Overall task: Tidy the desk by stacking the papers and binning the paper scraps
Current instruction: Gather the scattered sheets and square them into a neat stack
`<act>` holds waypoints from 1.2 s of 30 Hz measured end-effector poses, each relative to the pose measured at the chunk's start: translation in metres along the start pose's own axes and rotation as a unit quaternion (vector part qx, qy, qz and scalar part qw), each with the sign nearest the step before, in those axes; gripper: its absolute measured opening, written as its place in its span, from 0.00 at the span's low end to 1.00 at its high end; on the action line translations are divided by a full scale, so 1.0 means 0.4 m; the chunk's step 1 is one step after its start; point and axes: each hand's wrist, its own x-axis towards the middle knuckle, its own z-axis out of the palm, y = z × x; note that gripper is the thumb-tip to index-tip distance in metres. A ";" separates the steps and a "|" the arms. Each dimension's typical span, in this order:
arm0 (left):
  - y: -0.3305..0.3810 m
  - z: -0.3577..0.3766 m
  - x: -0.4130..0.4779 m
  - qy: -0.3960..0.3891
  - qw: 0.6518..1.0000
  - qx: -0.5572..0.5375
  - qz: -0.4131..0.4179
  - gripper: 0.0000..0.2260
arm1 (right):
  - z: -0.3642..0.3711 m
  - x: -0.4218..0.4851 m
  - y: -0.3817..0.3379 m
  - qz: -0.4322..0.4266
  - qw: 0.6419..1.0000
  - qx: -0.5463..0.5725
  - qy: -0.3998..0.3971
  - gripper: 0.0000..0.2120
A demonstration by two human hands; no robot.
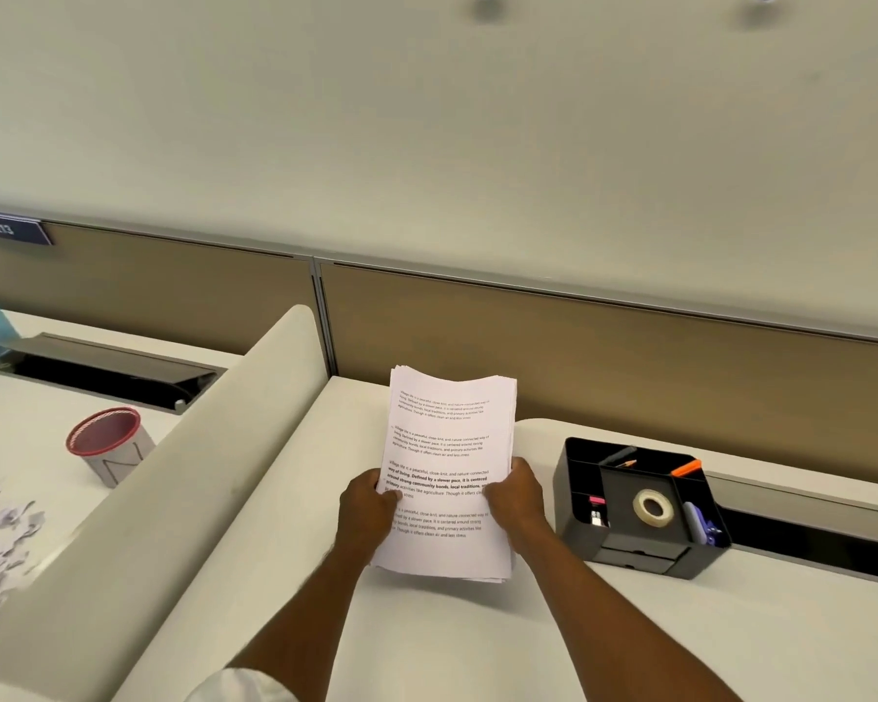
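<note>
Left hand: your left hand [366,509] grips the left edge of the papers [447,448]. The thumb lies on the printed top sheet and the other fingers go behind the stack, out of sight.
Right hand: your right hand [515,499] clasps the right edge at about the same height, thumb on the front and fingers wrapped behind.
Papers: one thick stack of printed sheets sits between your two hands, its far end tipped away from you and slightly bowed. The sheet edges are not quite flush. You cannot tell whether the near edge touches the tabletop [427,646] or hangs just above it.
Divider: a pale rounded divider [199,473] runs diagonally just to the left of your left hand.
Scraps: torn paper scraps [1,529] lie scattered on the neighbouring tabletop [41,397] beyond the divider, well to the left of your left hand.
Bin: a small bin [107,443] with a red mesh rim stands upright beyond the divider, to the left of your left hand and a little farther out than the scraps.
Black tray: a black tray [574,478] sits near your right hand, to its right. It holds a roll of tape [653,507], a pencil [625,463] and an orange marker [686,468].
Sleeve: a white sleeve [234,686] shows on your left arm at the bottom edge of the view.
</note>
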 end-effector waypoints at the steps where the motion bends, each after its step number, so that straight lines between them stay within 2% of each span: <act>1: -0.002 0.005 0.017 -0.003 1.000 0.003 0.002 0.10 | 0.006 0.017 -0.001 0.006 1.000 -0.003 0.003 0.12; 9: -0.026 0.061 0.108 -0.034 0.999 0.015 0.016 0.11 | 0.043 0.112 0.033 0.022 0.999 -0.038 0.027 0.15; 18: -0.045 0.091 0.130 -0.048 0.997 0.031 0.050 0.10 | 0.046 0.151 0.077 -0.001 0.993 -0.113 0.020 0.20; 26: -0.049 0.116 0.136 -0.049 0.995 0.042 0.075 0.14 | 0.040 0.184 0.098 0.010 0.993 -0.112 0.019 0.20; 29: -0.044 0.129 0.147 -0.051 0.993 0.088 0.053 0.15 | 0.036 0.197 0.100 0.023 0.992 -0.118 0.030 0.19; 31: -0.038 0.137 0.150 -0.055 0.984 0.166 0.038 0.17 | 0.032 0.203 0.101 0.036 0.989 -0.141 0.034 0.19; 36: -0.025 0.153 0.144 -0.046 0.957 0.287 0.015 0.21 | 0.034 0.211 0.100 0.067 0.978 -0.199 0.012 0.25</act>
